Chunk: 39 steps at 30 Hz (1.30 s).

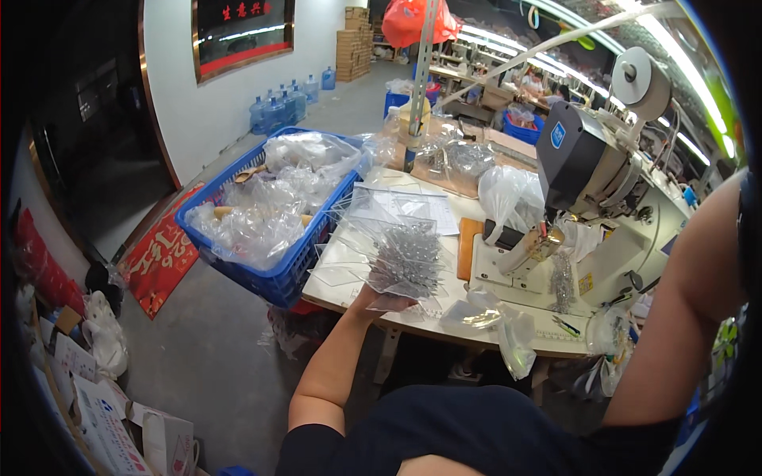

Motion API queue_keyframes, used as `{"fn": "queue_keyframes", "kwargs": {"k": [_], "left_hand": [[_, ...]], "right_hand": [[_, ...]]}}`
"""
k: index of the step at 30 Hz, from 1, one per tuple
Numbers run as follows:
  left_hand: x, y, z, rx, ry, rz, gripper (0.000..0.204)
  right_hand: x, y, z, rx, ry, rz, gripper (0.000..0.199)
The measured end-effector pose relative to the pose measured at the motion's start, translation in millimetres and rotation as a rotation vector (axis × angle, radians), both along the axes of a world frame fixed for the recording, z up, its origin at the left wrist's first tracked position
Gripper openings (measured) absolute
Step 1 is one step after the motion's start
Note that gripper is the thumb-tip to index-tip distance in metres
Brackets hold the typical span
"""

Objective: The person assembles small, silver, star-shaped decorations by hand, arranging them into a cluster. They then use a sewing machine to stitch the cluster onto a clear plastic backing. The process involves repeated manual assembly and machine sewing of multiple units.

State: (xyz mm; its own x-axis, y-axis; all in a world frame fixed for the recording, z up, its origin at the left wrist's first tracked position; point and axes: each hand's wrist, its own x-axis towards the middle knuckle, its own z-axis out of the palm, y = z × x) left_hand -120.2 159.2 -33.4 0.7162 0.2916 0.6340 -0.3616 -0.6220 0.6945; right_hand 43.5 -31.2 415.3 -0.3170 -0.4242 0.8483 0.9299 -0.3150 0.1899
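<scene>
Head view: the left hand is gripping a bundle of clear plastic pieces from below, above the pale bench, between the blue basket and the sewing machine. The bundle is looking glossy and see-through, thin sheets fanning into sharp corners leftward, silvery-grey specks crowding its right side. The right arm is extending past the view's edge, so its hand's state cannot be told.

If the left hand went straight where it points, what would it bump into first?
Past the clear, silvery bundle it holds, the left hand would probably meet the white paper first, though depth is unclear; it might pass above.
</scene>
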Motion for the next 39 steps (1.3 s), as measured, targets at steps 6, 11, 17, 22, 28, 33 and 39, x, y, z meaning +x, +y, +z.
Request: {"fn": "queue_keyframes", "kwargs": {"k": [6, 11, 17, 22, 28, 33, 39], "left_hand": [[-78, 23, 38, -0.745, -0.142, -0.143, 0.08], [-40, 76, 96, -0.6, 0.226, 0.021, 0.063], [21, 206, 58, -0.847, 0.742, 0.11, 0.05], [33, 256, 35, -0.956, 0.921, 0.19, 0.052], [34, 239, 54, -0.465, 0.98, 0.532, 0.072], [34, 230, 37, 0.009, 0.534, 1.037, 0.063], [47, 261, 48, -0.415, 0.665, 0.685, 0.059]], "right_hand": [[-23, 127, -111, -0.508, -0.336, -0.042, 0.03], [111, 201, -277, -1.238, 0.426, -0.247, 0.011], [107, 221, -365, -1.739, 0.808, -0.133, 0.032], [106, 181, -372, -2.03, 0.571, 0.075, 0.04], [88, 103, -354, -2.032, 0.471, 0.237, 0.035], [85, 40, -348, -1.914, 0.498, 0.429, 0.035], [105, -33, -358, -1.757, 0.67, 0.406, 0.035]]}}
